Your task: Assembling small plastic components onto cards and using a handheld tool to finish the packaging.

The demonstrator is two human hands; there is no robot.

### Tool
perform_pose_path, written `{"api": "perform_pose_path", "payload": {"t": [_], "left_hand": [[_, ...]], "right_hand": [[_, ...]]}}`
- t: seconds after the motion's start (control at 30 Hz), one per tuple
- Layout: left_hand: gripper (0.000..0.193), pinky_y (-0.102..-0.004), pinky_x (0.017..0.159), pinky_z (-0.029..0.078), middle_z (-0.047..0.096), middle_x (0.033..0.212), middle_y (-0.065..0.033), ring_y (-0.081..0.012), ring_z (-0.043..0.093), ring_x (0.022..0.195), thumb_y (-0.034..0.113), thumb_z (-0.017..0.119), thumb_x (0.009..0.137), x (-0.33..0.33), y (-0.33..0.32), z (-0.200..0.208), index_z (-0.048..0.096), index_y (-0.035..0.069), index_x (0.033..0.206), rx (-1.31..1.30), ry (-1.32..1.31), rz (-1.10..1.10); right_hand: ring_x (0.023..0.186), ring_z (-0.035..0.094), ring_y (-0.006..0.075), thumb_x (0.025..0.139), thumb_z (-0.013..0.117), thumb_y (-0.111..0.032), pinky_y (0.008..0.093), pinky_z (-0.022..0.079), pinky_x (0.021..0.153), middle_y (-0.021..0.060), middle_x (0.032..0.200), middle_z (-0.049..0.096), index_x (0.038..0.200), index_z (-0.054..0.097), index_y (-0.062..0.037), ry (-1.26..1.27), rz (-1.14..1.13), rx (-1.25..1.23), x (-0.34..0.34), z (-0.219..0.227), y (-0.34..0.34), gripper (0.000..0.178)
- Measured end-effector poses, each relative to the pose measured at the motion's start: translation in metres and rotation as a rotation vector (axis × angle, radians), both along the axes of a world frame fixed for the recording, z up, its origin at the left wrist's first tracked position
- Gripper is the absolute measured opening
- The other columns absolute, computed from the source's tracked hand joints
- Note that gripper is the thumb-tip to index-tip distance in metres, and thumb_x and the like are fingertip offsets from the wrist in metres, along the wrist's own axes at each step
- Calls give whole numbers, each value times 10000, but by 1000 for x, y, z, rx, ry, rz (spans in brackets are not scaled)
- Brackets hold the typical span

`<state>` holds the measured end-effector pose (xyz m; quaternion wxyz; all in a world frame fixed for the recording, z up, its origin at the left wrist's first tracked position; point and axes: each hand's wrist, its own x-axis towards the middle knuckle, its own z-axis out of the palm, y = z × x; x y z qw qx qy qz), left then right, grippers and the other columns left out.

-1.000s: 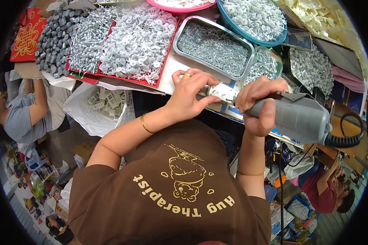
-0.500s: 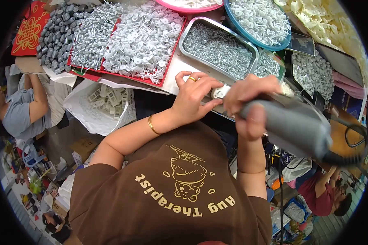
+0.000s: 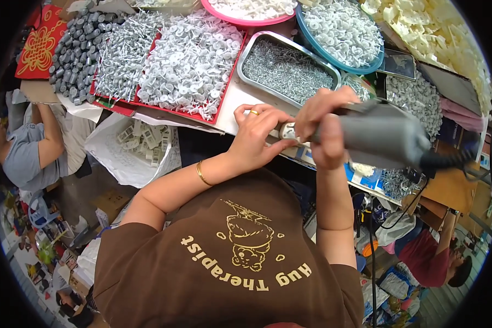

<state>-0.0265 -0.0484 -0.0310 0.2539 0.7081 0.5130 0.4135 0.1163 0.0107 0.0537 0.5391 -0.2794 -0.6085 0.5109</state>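
My left hand point(image 3: 258, 131) pinches a small white plastic part point(image 3: 287, 131) at the table's near edge, thumb below and fingers above. A grey corded power tool, seemingly an electric screwdriver point(image 3: 380, 141), is wrapped in my right hand point(image 3: 327, 127). The tool lies nearly level, its front end toward the white part and its black cord trailing right. My right fingers cover the tool's tip, so I cannot tell whether it touches the part. Just beyond both hands stands a metal tray point(image 3: 251, 77) of small screws.
Beyond lie red trays point(image 3: 217, 112) of white plastic pieces and metal pins, grey cylinders point(image 3: 71, 65), a pink basin point(image 3: 240, 21) and a blue basin point(image 3: 380, 63). A white sack point(image 3: 104, 147) of parts hangs left of me. People sit at left and right. A black cable point(image 3: 373, 246) hangs at right.
The power tool has turned to a more level position, with its back end raised and shifted left. My left hand stays on the white part, almost in place.
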Motion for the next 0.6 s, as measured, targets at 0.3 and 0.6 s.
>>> {"api": "perform_pose_path", "payload": {"t": [0.3, 0.6], "left_hand": [[422, -461, 1002, 265, 699, 1009, 9, -201, 597, 1079, 241, 797, 792, -2, 0, 1, 656, 150, 1179, 26, 82, -50], [450, -410, 856, 535, 697, 967, -81, -285, 673, 941, 55, 809, 688, 0, 22, 8, 679, 45, 1118, 261, -36, -223]], "right_hand": [[472, 493, 137, 918, 637, -377, 265, 431, 449, 63, 601, 494, 1030, 499, -3, 20, 33, 9, 7, 3, 3, 414], [715, 628, 213, 970, 629, -362, 380, 506, 636, 125, 813, 619, 1085, 484, 23, 60, -1079, 146, 151, 5, 106, 427]]}}
